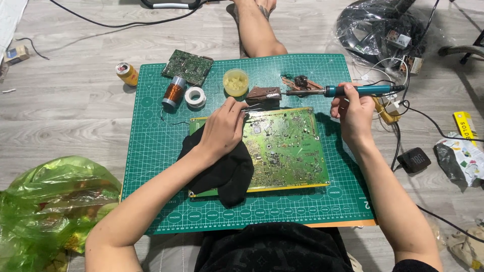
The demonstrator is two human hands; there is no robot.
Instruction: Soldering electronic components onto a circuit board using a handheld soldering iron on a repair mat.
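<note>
A big green circuit board [287, 148] lies flat in the middle of a green cutting mat [151, 151] on the grey wood floor. The left hand [222, 132] rests on the board's edge at 9 o'clock, palm down, fingers spread a little and pressing on a black cloth [229, 174] that covers that side of the board. It grips nothing tightly.

The right hand [353, 113] is up at 2 o'clock from the board. Its fingers are curled around the blue handle of a soldering iron [348, 90]. The iron lies sideways, with its metal tip pointing toward 9 o'clock, near a small brown holder [264, 94].

At 11 o'clock from the board sit a yellow tub [235, 82], a roll of white tape [195, 96], a coil of copper wire [174, 92] and a small green board [187, 66]. A yellow can [127, 73] stands just off the mat.
</note>
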